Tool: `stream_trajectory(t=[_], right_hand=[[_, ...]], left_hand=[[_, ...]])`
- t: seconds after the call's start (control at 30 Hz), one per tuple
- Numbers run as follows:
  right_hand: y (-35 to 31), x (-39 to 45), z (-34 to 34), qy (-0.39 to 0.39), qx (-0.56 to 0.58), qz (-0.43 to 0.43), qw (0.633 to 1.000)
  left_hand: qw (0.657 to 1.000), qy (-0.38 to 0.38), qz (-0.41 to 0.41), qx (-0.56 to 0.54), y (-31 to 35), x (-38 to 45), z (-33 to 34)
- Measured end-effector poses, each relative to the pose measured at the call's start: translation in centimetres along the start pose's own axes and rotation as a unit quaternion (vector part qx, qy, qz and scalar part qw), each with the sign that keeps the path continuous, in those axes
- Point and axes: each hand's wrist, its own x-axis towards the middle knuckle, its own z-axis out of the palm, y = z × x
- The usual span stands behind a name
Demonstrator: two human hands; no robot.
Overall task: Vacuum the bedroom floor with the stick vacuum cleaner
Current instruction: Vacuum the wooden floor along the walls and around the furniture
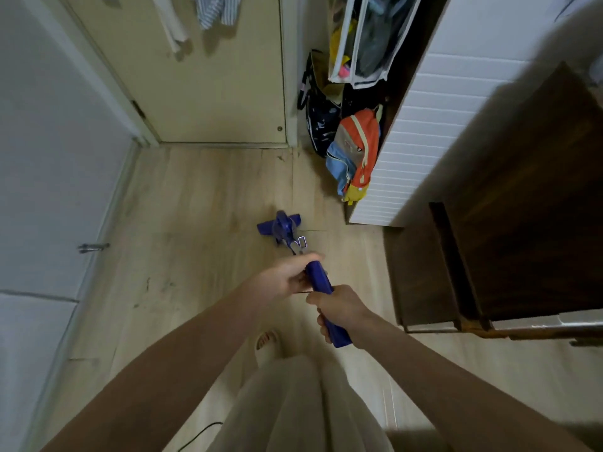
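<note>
I see both hands on the blue stick vacuum cleaner [321, 288], which slants from the lower middle of the view down to the wooden floor [195, 223]. My right hand [339, 308] has its grip clamped round the upper handle, fingers curled about it. My left hand [287, 275] sits further down the handle, fingers wrapped on it with the fingertips [315, 257] reaching across the top. The vacuum's head [280, 225] rests flat on the floor near the middle of the room, well apart from the closed door [202, 76] at the far edge of the floor and nearer the white cabinet [424, 132] on the right. A colourful backpack [355, 151] leans against that cabinet's side, with a dark bag [318, 125] just behind it. A dark wooden piece of furniture [522, 207] stands at the right edge. One slippered foot [267, 345] shows on the floor below my hands, and a black cord [202, 433] lies near the bottom edge.
</note>
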Motion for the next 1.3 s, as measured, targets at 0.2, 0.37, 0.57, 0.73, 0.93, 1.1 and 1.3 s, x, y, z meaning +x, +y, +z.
stream_trajectory(t=[0.2,0.37,0.57,0.73,0.93,1.1,1.3], right_hand=[[-4.0,5.9,1.5,0.016,-0.025,-0.013,0.999],[-8.8,10.5,2.3,0.021,-0.023,-0.011,0.999],[-13.8,16.0,4.2,0.042,-0.009,-0.026,0.999],[-17.4,19.4,6.0,0.087,-0.005,-0.053,0.995],[-21.7,22.9,7.9,0.075,0.038,-0.078,0.993],[-23.3,23.3,8.7,0.033,0.023,-0.038,0.998],[-20.0,21.9,9.7,0.062,-0.004,-0.02,0.998]], left_hand=[[0.999,-0.005,0.038,-0.022,4.5,4.2,-2.6],[0.997,-0.013,0.064,-0.032,9.3,8.2,-5.2],[0.996,-0.007,0.079,-0.033,15.0,12.2,-8.3],[0.995,-0.008,0.09,-0.037,19.2,14.4,-10.5],[0.993,0.017,0.112,-0.034,23.3,16.1,-12.9],[0.994,0.034,0.098,-0.015,24.4,16.1,-14.1],[0.996,0.027,0.085,-0.024,21.5,14.3,-13.9]])
